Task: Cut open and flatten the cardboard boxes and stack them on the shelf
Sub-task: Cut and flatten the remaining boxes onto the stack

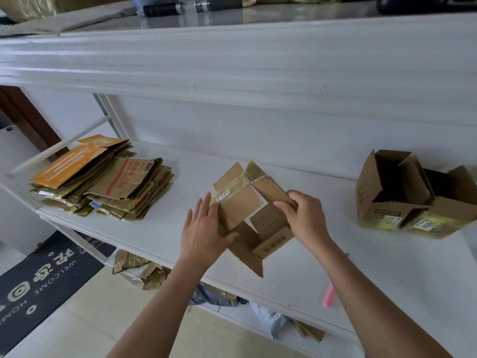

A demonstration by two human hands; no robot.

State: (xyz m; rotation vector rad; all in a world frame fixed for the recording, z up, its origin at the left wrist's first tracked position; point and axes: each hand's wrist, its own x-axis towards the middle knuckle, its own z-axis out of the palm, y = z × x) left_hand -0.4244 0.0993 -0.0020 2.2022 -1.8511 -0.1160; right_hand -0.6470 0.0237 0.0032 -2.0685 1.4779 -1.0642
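White, smooth shelf (165, 228) boards fill the head view, with a broad white panel behind. At the middle of the shelf lies a cut-open cardboard box (247, 210), brown and matte, its panels splayed at odd angles, a band of yellowish tape and a small label across the upper part and a barcode on one lower flap. The left hand (204, 231) lies with fingers straight against the box's left panel, thumb on the flap below. The right hand (302, 215) pinches the edge of the right-hand flap between curled fingers and thumb.

To the left sits a stack of flattened boxes (103, 182), brown and orange sheets with glossy gold tape at the edges. To the right stand two open boxes (397, 192), flaps up; what they hold cannot be seen. A pink pen-like object (328, 295) lies by the right forearm. Below, a dark doormat (44, 275) lies on the pale floor.
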